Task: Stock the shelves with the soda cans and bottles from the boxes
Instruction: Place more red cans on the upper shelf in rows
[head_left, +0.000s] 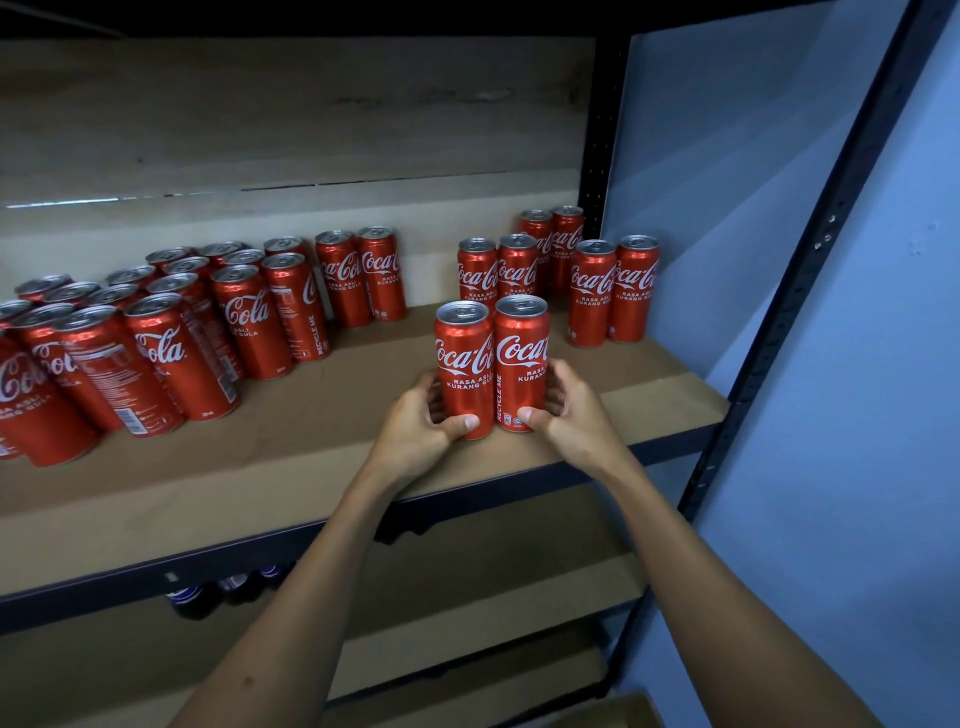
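Red soda cans, two upright and touching: left can (464, 364), right can (521, 358), standing near the front of the shelf board (311, 467). Left hand (421, 426) grasps the left can; right hand (566, 410) grasps the right can. Further cans: large group (156, 332) at left, six (561, 270) behind at right. Dark bottles (218, 592) below.

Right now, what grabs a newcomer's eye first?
Two red cola cans standing side by side near the shelf's front edge: the left hand grips the left can, the right hand grips the right can. A big block of matching cans fills the shelf board at left; smaller pairs stand behind at right.
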